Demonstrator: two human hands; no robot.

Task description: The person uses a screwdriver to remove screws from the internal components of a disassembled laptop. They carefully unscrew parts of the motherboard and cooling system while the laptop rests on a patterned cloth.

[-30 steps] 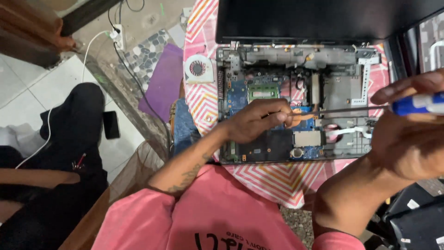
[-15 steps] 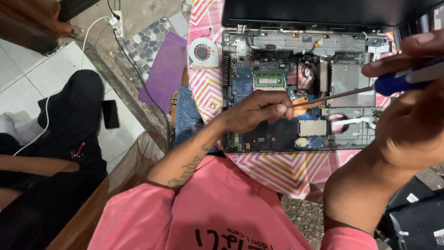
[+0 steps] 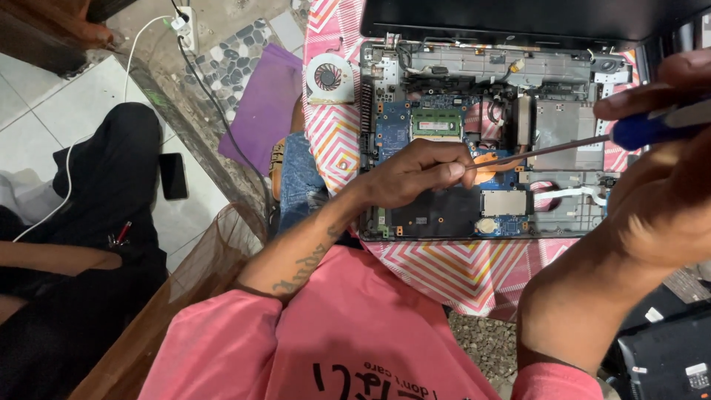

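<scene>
since the earlier frame little had shifted: left hand fingers pinched the screwdriver tip inside the open laptop; right hand gripped its handle by the right edge.

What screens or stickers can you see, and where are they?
Laptop screen: top edge, wide, black, switched off.
Phone: on the floor at left, small black rectangle, dark.
Sticker: bottom right on a black device, small, white.
Memory label: on the green stick mid-laptop, pale strip.

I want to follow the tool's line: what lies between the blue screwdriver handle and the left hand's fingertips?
In the head view, the screwdriver's thin metal shaft spans it, from the blue handle in the right hand to the left hand, above the laptop's grey metal plate.
</scene>
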